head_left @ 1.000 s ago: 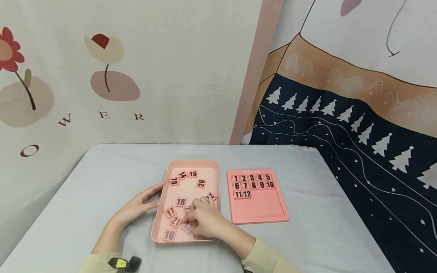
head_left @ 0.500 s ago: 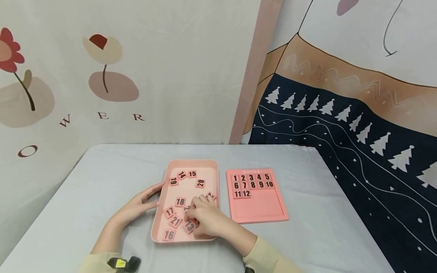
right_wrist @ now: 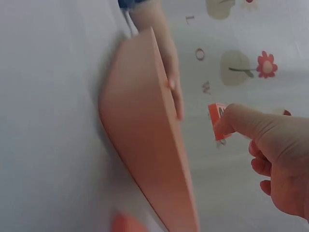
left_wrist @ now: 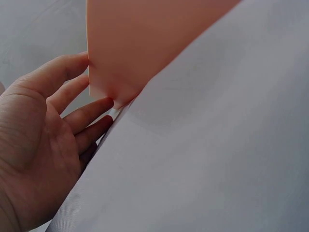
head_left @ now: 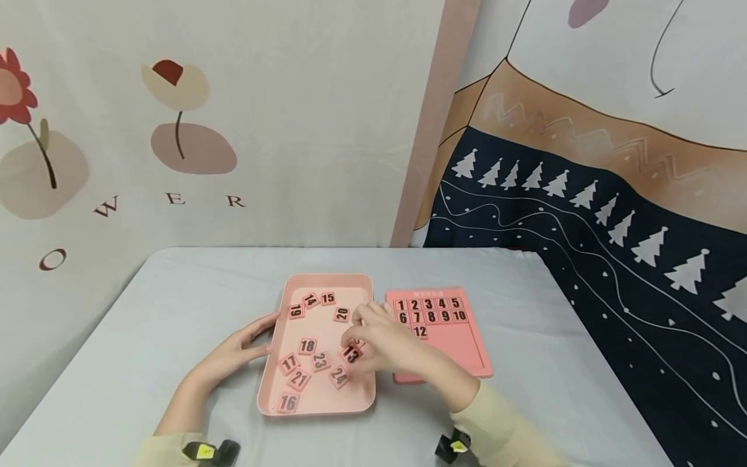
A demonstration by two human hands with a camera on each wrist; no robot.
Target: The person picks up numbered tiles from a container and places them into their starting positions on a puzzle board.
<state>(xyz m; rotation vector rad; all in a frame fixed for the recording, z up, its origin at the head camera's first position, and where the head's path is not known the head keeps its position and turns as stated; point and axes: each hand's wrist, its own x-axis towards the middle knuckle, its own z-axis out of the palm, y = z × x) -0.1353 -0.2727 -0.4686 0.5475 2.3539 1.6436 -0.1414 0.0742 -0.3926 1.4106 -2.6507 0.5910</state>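
Between my right thumb and fingers I pinch a pink number tile marked 13 (head_left: 351, 353), raised over the right part of a pink tray (head_left: 315, 326). The right wrist view shows the tile (right_wrist: 216, 122) above the tray wall, in the grip of my right hand (right_wrist: 289, 154). My left hand (head_left: 236, 353) rests against the tray's left side, fingers extended; in the left wrist view its fingertips touch the tray wall (left_wrist: 130, 48). To the right lies a pink number board (head_left: 452, 353) with tiles 1 to 12 set in rows; my right hand (head_left: 391, 340) covers part of its left edge.
Several loose tiles lie in the tray, among them 24 (head_left: 338, 377), 23 (head_left: 320, 361), 18 (head_left: 307, 346) and 20 (head_left: 341, 314). A white cloth (head_left: 554, 363) covers the table. Patterned curtains (head_left: 327, 130) hang behind and at the right.
My right hand has lifted tile 13 from the lower tray and moved up and right with it, uncovering tiles 23 and 24. My left hand stays at the tray's side.
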